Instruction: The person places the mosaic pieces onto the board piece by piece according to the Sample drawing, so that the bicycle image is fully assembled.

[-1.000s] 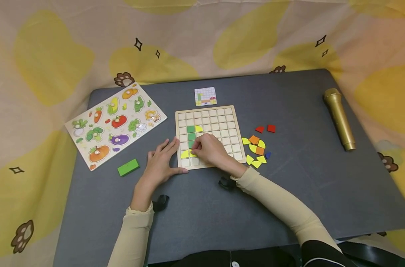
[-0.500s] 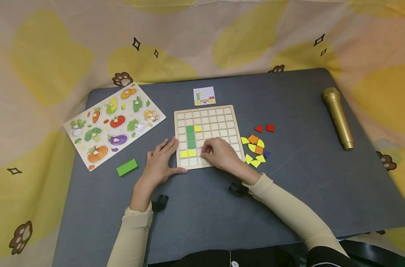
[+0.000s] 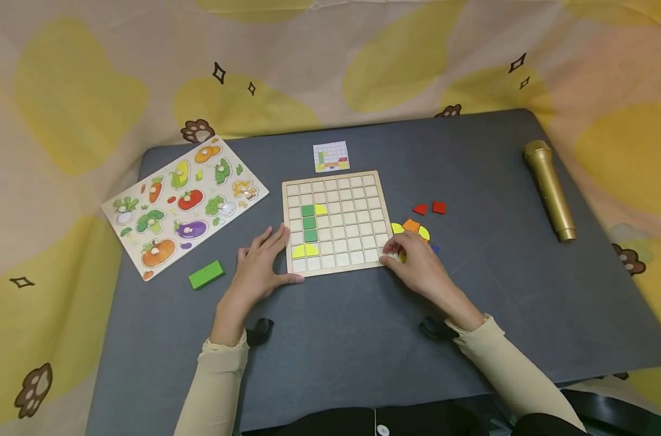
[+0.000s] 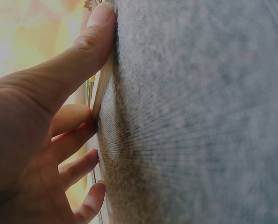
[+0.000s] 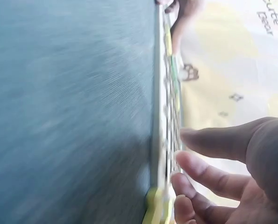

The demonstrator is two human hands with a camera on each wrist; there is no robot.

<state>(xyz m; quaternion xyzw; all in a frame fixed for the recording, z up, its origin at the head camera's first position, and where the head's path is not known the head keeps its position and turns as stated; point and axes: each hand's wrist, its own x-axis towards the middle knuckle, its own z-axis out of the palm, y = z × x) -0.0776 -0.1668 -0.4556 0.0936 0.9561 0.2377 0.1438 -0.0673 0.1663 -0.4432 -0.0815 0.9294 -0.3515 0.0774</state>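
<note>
A wooden grid board (image 3: 336,233) lies in the middle of the table. On its left side sit a green piece (image 3: 309,223), a yellow quarter-round piece (image 3: 321,209) and two yellow pieces (image 3: 305,250) side by side. My left hand (image 3: 256,266) rests against the board's near left corner, thumb at the front edge and fingers spread along the left side. My right hand (image 3: 420,266) hovers at the board's right edge, over a pile of yellow, orange and blue pieces that it partly hides. In the right wrist view its thumb (image 5: 213,142) and fingers stand apart, nothing between them.
A pattern card (image 3: 331,157) lies behind the board. Two red pieces (image 3: 439,208) are beyond the pile. At left are a vegetable knob puzzle (image 3: 186,206) and a green block (image 3: 206,275). A gold microphone (image 3: 551,191) lies far right.
My right hand has moved right from the yellow pieces on the board to the loose pile beside it, and its fingers have parted. The left hand stays at the board's corner.
</note>
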